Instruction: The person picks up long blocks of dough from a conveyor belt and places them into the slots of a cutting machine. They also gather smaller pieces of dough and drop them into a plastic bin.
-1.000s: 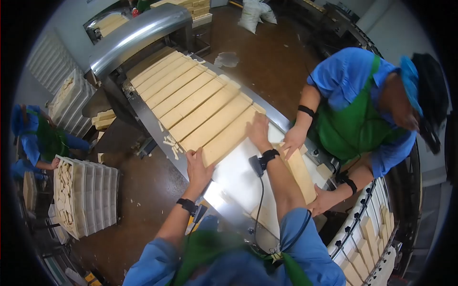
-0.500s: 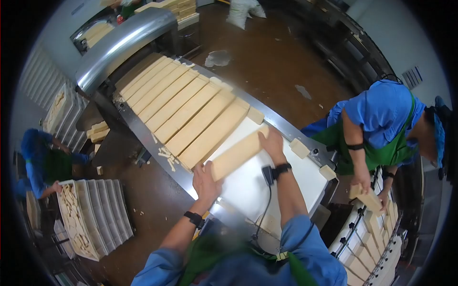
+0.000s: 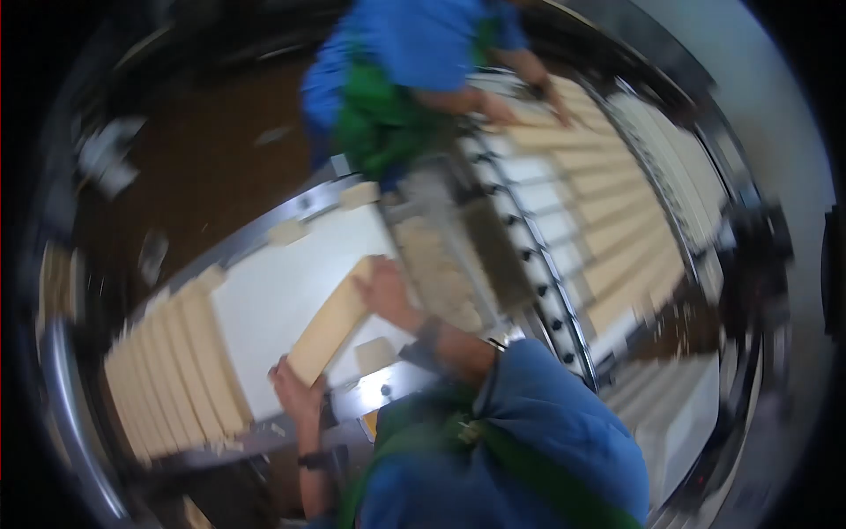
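A long, pale beige slab that looks like dough (image 3: 330,328) is held at its two ends, slanting over the white belt (image 3: 251,309). At the near lower end, my left hand (image 3: 298,394) grips it, closed around the edge. My right hand (image 3: 385,289) is closed on the far upper end, slightly blurred by motion. To the left, a row of similar slabs (image 3: 176,361) lies side by side on the belt. A small cut piece (image 3: 376,354) rests near my right forearm, and another piece (image 3: 286,232) sits at the belt's far edge.
A co-worker (image 3: 405,53) in blue with a green apron handles slabs at the second conveyor (image 3: 538,181), where many slabs (image 3: 626,220) lie in a row. White stacked trays (image 3: 679,423) stand at lower right. A curved metal cover (image 3: 79,423) is at lower left.
My view has swung to the right, bringing the second conveyor and co-worker into the middle. The slab stays in both hands and is now beyond the row, toward the belt's end.
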`<state>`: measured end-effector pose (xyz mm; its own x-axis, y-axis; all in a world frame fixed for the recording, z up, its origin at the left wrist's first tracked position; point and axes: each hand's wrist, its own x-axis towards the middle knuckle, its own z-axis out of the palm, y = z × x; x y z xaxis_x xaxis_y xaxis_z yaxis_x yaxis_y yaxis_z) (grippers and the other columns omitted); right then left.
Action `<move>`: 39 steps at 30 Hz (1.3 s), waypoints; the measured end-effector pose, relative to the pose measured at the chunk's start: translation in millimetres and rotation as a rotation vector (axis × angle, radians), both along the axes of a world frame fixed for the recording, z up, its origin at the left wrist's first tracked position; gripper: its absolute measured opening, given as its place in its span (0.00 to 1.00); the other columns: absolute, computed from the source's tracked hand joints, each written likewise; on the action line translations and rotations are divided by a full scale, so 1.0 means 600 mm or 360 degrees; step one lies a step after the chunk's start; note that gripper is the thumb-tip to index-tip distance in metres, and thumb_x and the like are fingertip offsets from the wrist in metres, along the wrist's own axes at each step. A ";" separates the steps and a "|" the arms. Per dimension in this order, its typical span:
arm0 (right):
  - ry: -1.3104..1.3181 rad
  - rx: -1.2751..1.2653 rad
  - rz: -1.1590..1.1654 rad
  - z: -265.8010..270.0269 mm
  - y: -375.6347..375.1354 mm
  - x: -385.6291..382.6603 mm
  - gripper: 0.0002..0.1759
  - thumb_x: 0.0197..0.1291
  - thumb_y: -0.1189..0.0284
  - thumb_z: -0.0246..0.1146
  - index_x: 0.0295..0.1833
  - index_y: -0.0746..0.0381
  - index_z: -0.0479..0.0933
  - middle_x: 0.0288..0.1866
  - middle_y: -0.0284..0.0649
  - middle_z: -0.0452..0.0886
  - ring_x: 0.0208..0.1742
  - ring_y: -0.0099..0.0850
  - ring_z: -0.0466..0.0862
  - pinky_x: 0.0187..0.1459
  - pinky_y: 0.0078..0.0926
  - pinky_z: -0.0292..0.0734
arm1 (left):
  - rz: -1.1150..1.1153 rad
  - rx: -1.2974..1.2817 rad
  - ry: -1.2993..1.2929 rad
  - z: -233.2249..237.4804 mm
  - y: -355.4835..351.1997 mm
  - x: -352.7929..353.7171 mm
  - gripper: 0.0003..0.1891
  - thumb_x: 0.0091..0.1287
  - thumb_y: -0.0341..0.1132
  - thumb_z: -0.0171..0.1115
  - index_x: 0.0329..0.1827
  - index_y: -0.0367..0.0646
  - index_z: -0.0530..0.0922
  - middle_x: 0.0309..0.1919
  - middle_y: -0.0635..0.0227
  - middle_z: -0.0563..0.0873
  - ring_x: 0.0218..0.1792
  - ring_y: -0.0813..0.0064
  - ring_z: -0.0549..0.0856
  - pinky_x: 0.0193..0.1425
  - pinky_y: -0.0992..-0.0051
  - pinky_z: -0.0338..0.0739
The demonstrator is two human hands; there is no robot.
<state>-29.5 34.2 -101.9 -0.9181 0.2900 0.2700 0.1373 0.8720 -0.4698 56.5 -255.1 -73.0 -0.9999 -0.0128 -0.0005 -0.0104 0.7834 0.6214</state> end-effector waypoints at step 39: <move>-0.0216 0.0622 -0.1636 0.209 0.881 0.872 0.27 0.75 0.53 0.63 0.66 0.62 0.83 0.59 0.48 0.87 0.72 0.49 0.74 0.69 0.60 0.60 | -0.1842 0.0443 -0.0534 0.258 0.845 0.489 0.37 0.69 0.35 0.71 0.81 0.49 0.64 0.62 0.45 0.72 0.56 0.36 0.83 0.62 0.50 0.81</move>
<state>493.7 562.5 23.8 -0.3175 0.8477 0.4249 0.9104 0.3978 -0.1133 349.9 252.1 81.5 -0.3722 0.9203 -0.1201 0.4094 0.2789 0.8687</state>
